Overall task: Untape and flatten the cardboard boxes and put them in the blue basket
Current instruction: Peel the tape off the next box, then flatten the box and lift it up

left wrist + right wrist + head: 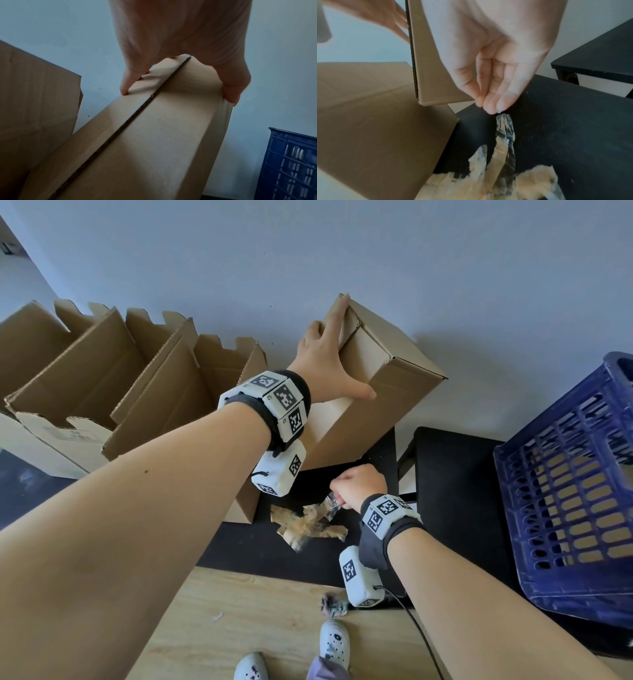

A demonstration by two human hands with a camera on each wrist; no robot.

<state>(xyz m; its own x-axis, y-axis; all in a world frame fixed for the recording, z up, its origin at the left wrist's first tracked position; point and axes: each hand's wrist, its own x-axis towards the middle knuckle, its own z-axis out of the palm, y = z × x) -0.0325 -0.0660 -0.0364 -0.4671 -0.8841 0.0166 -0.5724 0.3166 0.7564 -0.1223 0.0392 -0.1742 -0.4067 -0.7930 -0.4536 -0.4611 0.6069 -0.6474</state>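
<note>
Gripping with spread fingers, the left hand (pixel 329 361) clasps the upper end of a tall cardboard box (pixel 370 392), thumb on the near face and fingers over the far top edge. Seen from the left wrist, the fingertips (pixel 124 92) press one side and the thumb the other, either side of an exposed corrugated edge. This box stands tilted on a black table (pixel 455 474), against a pale wall.

At far left, several opened cardboard boxes (pixel 102 378) stand side by side with their flaps raised. One low front face carries small printing, too blurred to read.

Lower and to the right, the right hand (pixel 359 486) has its fingers curled together, pinching the top of a strip of clear packing tape (pixel 505 129). Torn brown paper clings to the tape, and more crumpled tape pieces (pixel 308 523) lie on the table beneath it.

Both wrists wear white camera units with black-and-white square code markers; small codes beside them are not legible.

At far right, the blue basket (pixel 565 508) sits tipped on the black table, brown cardboard visible through its lattice wall.

Below, a wooden floor and white shoes (pixel 334 643) show.
</note>
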